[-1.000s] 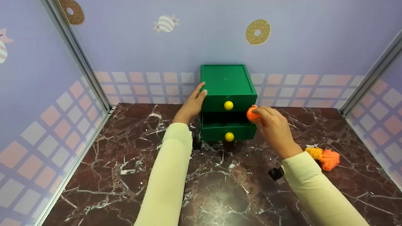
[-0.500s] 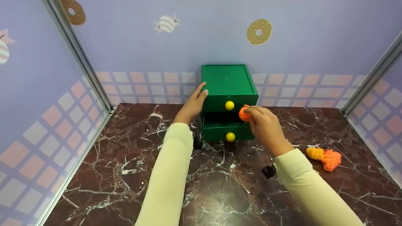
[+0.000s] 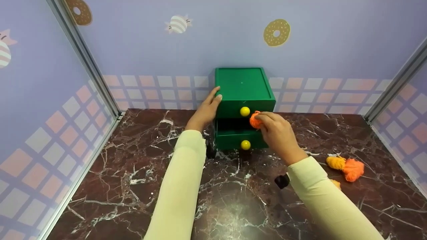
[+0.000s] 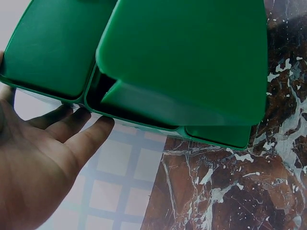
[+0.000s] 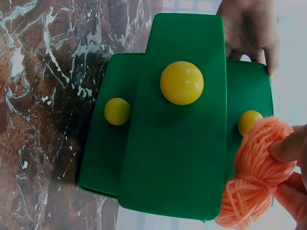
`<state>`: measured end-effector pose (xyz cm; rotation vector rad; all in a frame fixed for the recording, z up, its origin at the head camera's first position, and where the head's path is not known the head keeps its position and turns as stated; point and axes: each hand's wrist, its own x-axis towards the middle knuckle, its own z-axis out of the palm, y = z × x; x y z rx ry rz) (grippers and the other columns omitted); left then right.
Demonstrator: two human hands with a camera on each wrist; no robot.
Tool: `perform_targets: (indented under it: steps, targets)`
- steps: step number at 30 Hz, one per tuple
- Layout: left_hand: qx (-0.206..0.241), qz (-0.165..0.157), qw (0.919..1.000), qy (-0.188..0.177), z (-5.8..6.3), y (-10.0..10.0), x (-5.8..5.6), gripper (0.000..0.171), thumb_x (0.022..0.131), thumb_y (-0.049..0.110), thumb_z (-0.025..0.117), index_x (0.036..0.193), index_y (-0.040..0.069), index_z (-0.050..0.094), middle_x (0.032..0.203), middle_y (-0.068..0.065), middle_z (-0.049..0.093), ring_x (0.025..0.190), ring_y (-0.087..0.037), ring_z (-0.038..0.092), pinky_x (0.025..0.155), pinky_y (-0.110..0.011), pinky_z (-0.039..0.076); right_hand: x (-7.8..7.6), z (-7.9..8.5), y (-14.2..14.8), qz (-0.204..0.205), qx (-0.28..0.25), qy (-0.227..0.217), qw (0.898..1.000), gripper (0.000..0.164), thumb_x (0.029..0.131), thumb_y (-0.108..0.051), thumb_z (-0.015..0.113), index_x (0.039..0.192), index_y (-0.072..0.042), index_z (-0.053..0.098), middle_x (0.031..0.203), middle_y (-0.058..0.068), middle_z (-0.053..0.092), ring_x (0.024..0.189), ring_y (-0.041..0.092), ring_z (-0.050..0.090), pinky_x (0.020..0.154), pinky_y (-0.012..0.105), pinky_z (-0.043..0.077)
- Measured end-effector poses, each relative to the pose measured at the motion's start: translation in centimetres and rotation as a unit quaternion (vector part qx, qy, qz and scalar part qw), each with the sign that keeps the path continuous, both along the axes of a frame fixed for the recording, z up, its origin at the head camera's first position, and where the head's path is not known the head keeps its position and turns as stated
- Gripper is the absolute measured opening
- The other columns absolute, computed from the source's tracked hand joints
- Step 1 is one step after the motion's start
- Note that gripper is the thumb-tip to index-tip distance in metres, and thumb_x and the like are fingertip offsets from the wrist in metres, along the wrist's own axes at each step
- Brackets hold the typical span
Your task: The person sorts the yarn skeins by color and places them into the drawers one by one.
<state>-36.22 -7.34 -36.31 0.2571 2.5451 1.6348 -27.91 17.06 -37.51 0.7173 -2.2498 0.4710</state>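
Note:
A green drawer cabinet point(image 3: 244, 83) with yellow knobs stands against the back wall. Its middle drawer point(image 5: 177, 153) is pulled out; the right wrist view shows the drawers above and below pushed in. My left hand point(image 3: 206, 108) rests against the cabinet's left side near the front edge, and the left wrist view shows its fingers point(image 4: 91, 136) touching that side. Between thumb and fingers, my right hand point(image 3: 278, 133) pinches a small orange yarn skein point(image 5: 261, 172), tied round its middle. In the head view the skein is just above the right part of the pulled-out drawer, below the top knob.
On the marbled table point(image 3: 150, 200), right of the cabinet, lie a yellow yarn bundle point(image 3: 336, 162) and an orange one point(image 3: 353, 170), touching. Another yellow bundle point(image 3: 336, 184) is partly hidden by the right sleeve. Patterned walls point(image 3: 213, 43) close in the back and both sides.
My right hand has moved left with the orange yarn skein, from the drawer's right edge to over its opening. The left hand keeps its place on the cabinet.

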Motion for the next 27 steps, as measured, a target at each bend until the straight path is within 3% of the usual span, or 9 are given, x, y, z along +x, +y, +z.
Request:
perform_targets:
  steps: [17,27]
  targets:
    - [0.010,-0.003,0.9999,-0.011,-0.1,0.1,0.2,0.054,0.099,0.062,0.031,0.150,0.054,0.015,0.163,0.005,0.017,0.148,-0.031,0.023,0.117,-0.056,0.021,-0.1,-1.3,-0.4,0.008,0.020,-0.019,1.000,0.027,0.086,0.001,0.070,0.112,-0.004,0.071,0.115,0.012,0.068,0.106,0.032,0.065,0.091,0.043,0.054]
    - [0.007,0.003,0.9999,-0.012,0.1,0.1,0.0,0.054,0.098,0.062,0.032,0.149,0.055,0.016,0.163,0.003,0.019,0.147,-0.031,0.025,0.117,-0.056,0.022,0.3,-1.1,0.5,0.003,0.028,-0.050,0.998,0.034,0.085,-0.001,0.071,0.119,-0.005,0.068,0.120,0.014,0.065,0.111,0.032,0.062,0.094,0.045,0.052]
